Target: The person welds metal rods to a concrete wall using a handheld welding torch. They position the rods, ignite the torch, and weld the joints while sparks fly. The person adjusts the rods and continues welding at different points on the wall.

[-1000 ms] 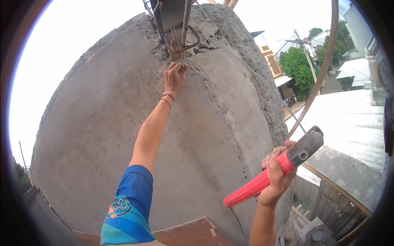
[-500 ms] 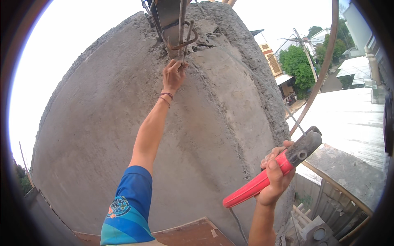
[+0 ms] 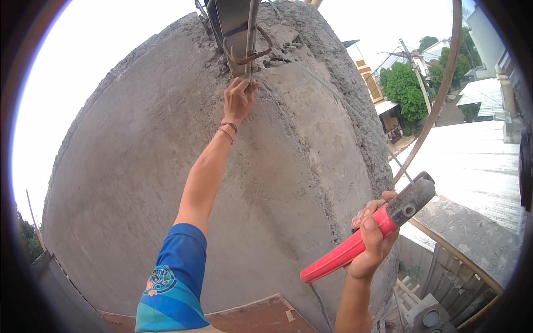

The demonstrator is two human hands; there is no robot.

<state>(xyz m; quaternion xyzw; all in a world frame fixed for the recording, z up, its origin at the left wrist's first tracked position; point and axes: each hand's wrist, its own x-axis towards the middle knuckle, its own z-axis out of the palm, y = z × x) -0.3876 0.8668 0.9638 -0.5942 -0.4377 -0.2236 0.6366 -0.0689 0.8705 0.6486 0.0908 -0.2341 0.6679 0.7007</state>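
Note:
My right hand [image 3: 373, 238] is wrapped round the red handle of a welding electrode holder [image 3: 347, 255], lower right. A thin straight rod [image 3: 355, 114] runs from its dark jaws up and left across the wall, toward the metalwork. Out of the handle's lower end comes a cable [image 3: 321, 302]. With my left arm stretched up, my left hand [image 3: 240, 100] is closed on the lower end of a thin steel bar [image 3: 251, 41]. Beside that bar is a bent steel hook [image 3: 260, 55], below a dark metal beam [image 3: 230, 22]. Behind both hands rises a rough grey cement wall [image 3: 166, 150].
A brown curved pole [image 3: 444, 83] stands on the right. Beyond it are a pale metal roof [image 3: 466, 152], trees [image 3: 402, 91] and houses. Below the wall lies a brown board [image 3: 261, 316]; wood pieces and grey blocks [image 3: 430, 316] are at lower right.
My left hand and the steel bar have shifted slightly right. The thin rod from the holder shows more clearly across the wall. My right hand is nearly still.

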